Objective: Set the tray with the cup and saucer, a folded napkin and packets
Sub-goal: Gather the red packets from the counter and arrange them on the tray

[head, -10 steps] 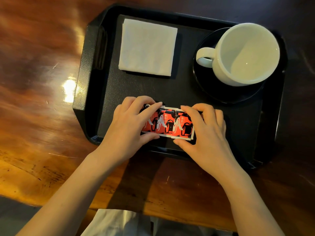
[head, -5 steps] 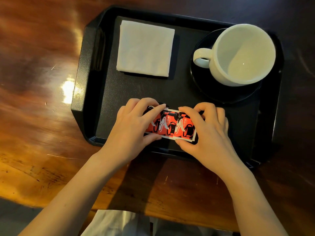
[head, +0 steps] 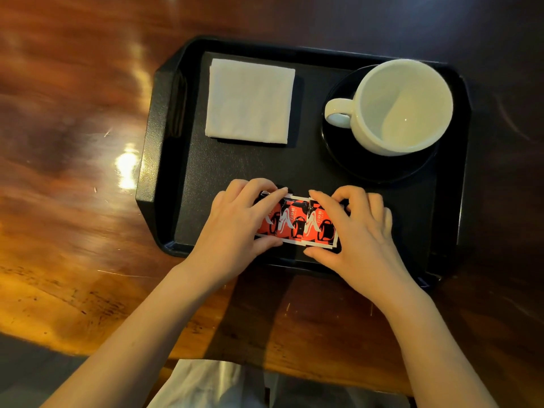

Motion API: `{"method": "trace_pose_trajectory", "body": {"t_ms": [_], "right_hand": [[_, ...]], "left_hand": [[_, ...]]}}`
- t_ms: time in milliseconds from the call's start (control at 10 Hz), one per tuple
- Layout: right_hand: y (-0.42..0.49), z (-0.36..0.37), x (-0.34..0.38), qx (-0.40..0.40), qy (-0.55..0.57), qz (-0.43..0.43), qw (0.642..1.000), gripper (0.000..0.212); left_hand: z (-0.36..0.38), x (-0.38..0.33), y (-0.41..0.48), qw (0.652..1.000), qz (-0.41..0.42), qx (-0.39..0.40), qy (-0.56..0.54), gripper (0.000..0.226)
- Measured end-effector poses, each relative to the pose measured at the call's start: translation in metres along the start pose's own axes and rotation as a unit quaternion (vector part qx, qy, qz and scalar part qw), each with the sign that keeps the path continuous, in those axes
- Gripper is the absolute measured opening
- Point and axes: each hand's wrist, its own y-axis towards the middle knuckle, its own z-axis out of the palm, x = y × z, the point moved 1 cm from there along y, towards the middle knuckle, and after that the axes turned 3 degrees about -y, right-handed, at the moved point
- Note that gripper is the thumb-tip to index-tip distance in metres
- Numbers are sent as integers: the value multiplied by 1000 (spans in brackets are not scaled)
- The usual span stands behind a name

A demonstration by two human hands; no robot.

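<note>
A black tray (head: 159,160) lies on the wooden table. A folded white napkin (head: 250,101) rests flat in its far left part. At the far right an empty white cup (head: 403,110) stands on a black saucer (head: 379,169), handle pointing left. Red, black and white packets (head: 297,223) lie side by side near the tray's front edge. My left hand (head: 235,228) pinches their left end between thumb and fingers. My right hand (head: 359,231) pinches their right end the same way. The outer packet ends are hidden under my fingers.
The glossy wooden table (head: 73,172) surrounds the tray, with a bright light reflection left of it. The table's near edge runs below my forearms, and light clothing (head: 212,384) shows under it.
Both hands have stayed on the packets and pressed them slightly closer together. The tray sits lower in the view because my head has tilted.
</note>
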Motion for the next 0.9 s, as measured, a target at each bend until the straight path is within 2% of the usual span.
{"method": "trace_pose_trajectory", "body": {"t_ms": [200, 600, 900], "right_hand": [[-5, 5, 1, -18, -21, 6, 1000, 80], [-8, 8, 0, -19, -44, 3, 999, 83], [-8, -12, 5, 57, 9, 24, 998, 88]], "left_hand": [[1, -1, -1, 1000, -4, -3, 8, 76], [0, -4, 0, 1000, -4, -1, 16, 75], [-22, -6, 0, 999, -14, 44, 24, 79]]}}
